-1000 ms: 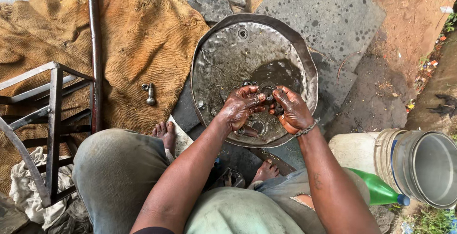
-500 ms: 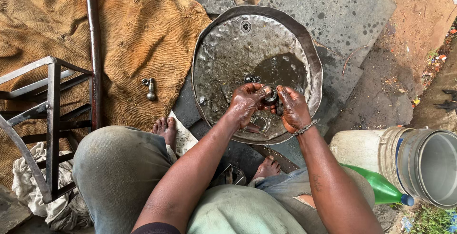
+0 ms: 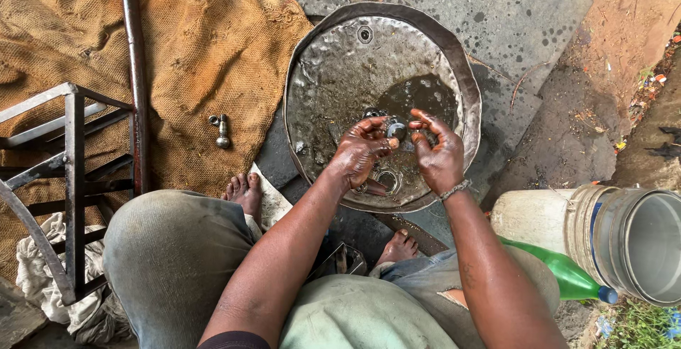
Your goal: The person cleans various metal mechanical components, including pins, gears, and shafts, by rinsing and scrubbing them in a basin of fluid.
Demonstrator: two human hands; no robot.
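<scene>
Small round grey metal part (image 3: 396, 130) pinched in left hand (image 3: 360, 152) fingers over battered round metal pan (image 3: 333, 72); right hand (image 3: 440, 154) at three o'clock, fingers spread, empty.

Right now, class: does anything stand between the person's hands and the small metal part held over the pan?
Nothing visible does. The left hand holds the small metal part in its fingertips, and the right hand is open beside it, over the metal pan.

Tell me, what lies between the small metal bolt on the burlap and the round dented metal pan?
Head view: only burlap sacking between bolt and pan.
</scene>
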